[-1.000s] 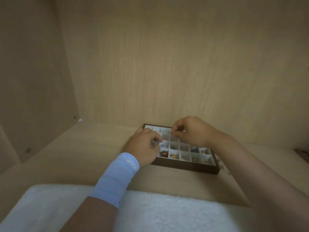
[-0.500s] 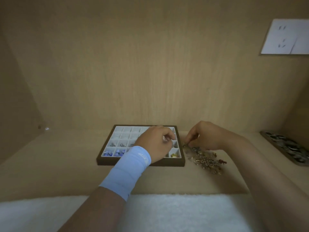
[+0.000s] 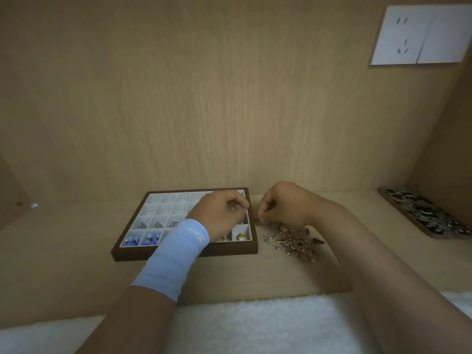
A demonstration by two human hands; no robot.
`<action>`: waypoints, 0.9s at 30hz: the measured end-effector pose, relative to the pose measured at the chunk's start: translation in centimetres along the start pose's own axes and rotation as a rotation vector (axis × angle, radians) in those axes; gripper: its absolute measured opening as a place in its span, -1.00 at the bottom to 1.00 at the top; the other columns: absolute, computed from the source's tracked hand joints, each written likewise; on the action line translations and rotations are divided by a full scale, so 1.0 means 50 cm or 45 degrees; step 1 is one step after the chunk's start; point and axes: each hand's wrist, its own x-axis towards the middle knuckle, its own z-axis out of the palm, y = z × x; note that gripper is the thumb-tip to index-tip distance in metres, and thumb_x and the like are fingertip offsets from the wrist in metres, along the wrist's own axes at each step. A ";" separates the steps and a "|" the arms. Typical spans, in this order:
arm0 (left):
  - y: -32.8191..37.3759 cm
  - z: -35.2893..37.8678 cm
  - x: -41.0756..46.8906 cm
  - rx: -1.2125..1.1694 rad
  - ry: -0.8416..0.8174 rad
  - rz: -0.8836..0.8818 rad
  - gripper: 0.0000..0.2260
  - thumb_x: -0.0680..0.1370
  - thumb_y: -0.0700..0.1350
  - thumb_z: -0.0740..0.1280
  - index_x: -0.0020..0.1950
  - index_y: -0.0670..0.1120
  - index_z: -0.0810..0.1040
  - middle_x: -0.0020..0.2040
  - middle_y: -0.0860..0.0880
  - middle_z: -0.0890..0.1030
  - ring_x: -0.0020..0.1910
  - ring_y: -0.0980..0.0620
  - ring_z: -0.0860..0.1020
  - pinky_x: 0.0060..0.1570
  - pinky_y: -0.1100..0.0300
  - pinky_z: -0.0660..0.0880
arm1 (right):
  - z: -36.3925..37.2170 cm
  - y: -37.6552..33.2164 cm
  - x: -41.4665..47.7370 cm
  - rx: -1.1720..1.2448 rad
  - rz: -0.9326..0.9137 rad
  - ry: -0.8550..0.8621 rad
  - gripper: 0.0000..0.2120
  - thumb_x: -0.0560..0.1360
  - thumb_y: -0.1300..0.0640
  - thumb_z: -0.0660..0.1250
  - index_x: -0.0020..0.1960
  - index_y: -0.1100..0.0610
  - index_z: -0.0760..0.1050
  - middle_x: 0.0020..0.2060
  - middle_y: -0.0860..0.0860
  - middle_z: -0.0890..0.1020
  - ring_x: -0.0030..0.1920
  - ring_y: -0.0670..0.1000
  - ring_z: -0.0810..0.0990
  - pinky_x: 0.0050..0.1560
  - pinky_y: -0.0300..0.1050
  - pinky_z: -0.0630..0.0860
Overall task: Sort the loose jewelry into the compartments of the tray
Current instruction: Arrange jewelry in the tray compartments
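Note:
A dark wooden tray with white compartments lies on the wooden shelf. Blue stones fill its front-left cells, small silver pieces the row behind, and a gold piece sits front right. My left hand, with a light blue wrist sleeve, hovers over the tray's right side. Its thumb and forefinger are pinched together as on a tiny piece that I can barely see. Just right of the tray lies a pile of loose jewelry, gold, pearl and red. My right hand pinches a small piece at the pile's near-left edge.
A second flat tray of dark jewelry lies at the far right against the side wall. A white socket plate is on the back wall. White fluffy cloth covers the front edge. Wooden walls close in the back and sides.
My right hand left the tray's compartments and went right to the loose pile, where it now pinches a piece. My left hand stayed over the tray. The view swung right.

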 end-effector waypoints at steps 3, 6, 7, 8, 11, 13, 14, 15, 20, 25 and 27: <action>-0.004 -0.028 0.002 -0.174 0.049 -0.039 -0.90 0.53 -0.12 0.38 -0.04 0.07 0.66 -0.18 0.15 0.61 -0.21 0.27 0.54 -0.12 0.37 0.43 | -0.011 -0.004 -0.001 0.161 0.002 0.095 -0.93 0.48 0.16 0.49 -0.17 0.06 0.72 -0.33 -0.12 0.68 -0.47 -0.25 0.57 -0.41 -0.24 0.55; -0.001 -0.062 -0.001 -0.355 0.064 -0.098 -0.91 0.51 -0.08 0.42 -0.02 0.08 0.66 -0.11 0.07 0.69 -0.11 0.11 0.62 -0.04 0.25 0.51 | -0.012 -0.011 0.010 0.317 -0.057 0.220 -0.95 0.45 0.11 0.52 -0.18 0.00 0.72 -0.26 -0.09 0.73 -0.23 -0.09 0.70 -0.08 0.01 0.68; 0.000 -0.074 -0.003 -0.401 0.046 -0.104 -0.90 0.51 -0.08 0.42 0.01 0.06 0.66 -0.09 0.06 0.71 -0.10 0.08 0.64 -0.05 0.24 0.53 | -0.010 -0.017 0.014 0.370 -0.098 0.252 -0.95 0.46 0.12 0.52 -0.17 0.00 0.72 -0.25 -0.09 0.73 -0.19 -0.13 0.69 -0.02 -0.07 0.65; 0.001 -0.086 -0.004 -0.437 0.015 -0.105 -0.88 0.52 -0.07 0.41 0.04 0.05 0.65 -0.07 0.06 0.72 -0.11 0.08 0.65 -0.09 0.25 0.53 | -0.006 -0.025 0.018 0.422 -0.136 0.281 -0.95 0.46 0.14 0.52 -0.16 0.00 0.71 -0.26 -0.10 0.73 -0.20 -0.18 0.67 -0.02 -0.18 0.61; -0.005 -0.109 -0.004 -0.519 -0.088 -0.099 -0.86 0.55 -0.09 0.39 0.09 0.01 0.64 -0.06 0.06 0.73 -0.16 0.14 0.65 -0.26 0.40 0.47 | 0.005 -0.051 0.031 0.537 -0.220 0.335 -0.94 0.46 0.19 0.52 -0.15 0.04 0.71 -0.33 -0.13 0.69 -0.30 -0.24 0.58 -0.15 -0.36 0.51; -0.014 -0.114 -0.003 -0.574 -0.074 -0.111 -0.86 0.53 -0.10 0.42 0.07 0.00 0.65 -0.09 0.03 0.73 -0.16 0.11 0.66 -0.28 0.41 0.47 | 0.012 -0.067 0.042 0.581 -0.252 0.341 -0.97 0.46 0.20 0.51 -0.14 0.08 0.71 -0.35 -0.10 0.68 -0.33 -0.25 0.55 -0.18 -0.37 0.51; -0.020 -0.116 -0.002 -0.592 -0.035 -0.119 -0.86 0.51 -0.10 0.44 0.05 0.00 0.66 -0.11 0.02 0.73 -0.17 0.09 0.66 -0.27 0.39 0.47 | 0.017 -0.075 0.050 0.587 -0.258 0.341 -0.98 0.46 0.20 0.51 -0.12 0.10 0.71 -0.32 -0.06 0.69 -0.33 -0.25 0.55 -0.18 -0.36 0.50; -0.025 -0.118 -0.001 -0.599 0.011 -0.129 -0.87 0.49 -0.10 0.46 0.03 0.00 0.67 -0.13 0.02 0.73 -0.18 0.09 0.66 -0.25 0.37 0.47 | 0.020 -0.083 0.057 0.590 -0.268 0.340 -0.99 0.46 0.19 0.51 -0.11 0.12 0.71 -0.29 -0.01 0.71 -0.34 -0.26 0.54 -0.19 -0.36 0.50; -0.052 -0.131 0.003 -0.688 0.144 -0.184 -0.85 0.47 -0.08 0.49 0.02 -0.01 0.66 -0.23 0.07 0.70 -0.28 0.18 0.62 -0.29 0.40 0.46 | 0.023 -0.121 0.097 0.625 -0.284 0.314 -0.92 0.45 0.19 0.54 -0.08 0.18 0.71 -0.26 0.00 0.73 -0.32 -0.24 0.61 -0.20 -0.36 0.52; -0.087 -0.140 0.005 -0.737 0.193 -0.187 -0.89 0.46 -0.09 0.49 -0.02 0.00 0.66 -0.18 0.03 0.72 -0.24 0.18 0.63 -0.12 0.24 0.51 | 0.033 -0.138 0.130 0.556 -0.265 0.288 -0.95 0.45 0.14 0.53 -0.12 0.11 0.71 -0.29 -0.03 0.72 -0.34 -0.25 0.58 -0.23 -0.37 0.50; -0.099 -0.140 0.008 -0.718 0.187 -0.180 -0.90 0.46 -0.12 0.49 -0.04 0.01 0.67 -0.16 0.02 0.72 -0.17 0.16 0.66 0.01 0.16 0.55 | 0.039 -0.139 0.138 0.515 -0.265 0.257 -0.99 0.46 0.14 0.52 -0.14 0.07 0.71 -0.30 -0.04 0.72 -0.35 -0.23 0.56 -0.25 -0.35 0.50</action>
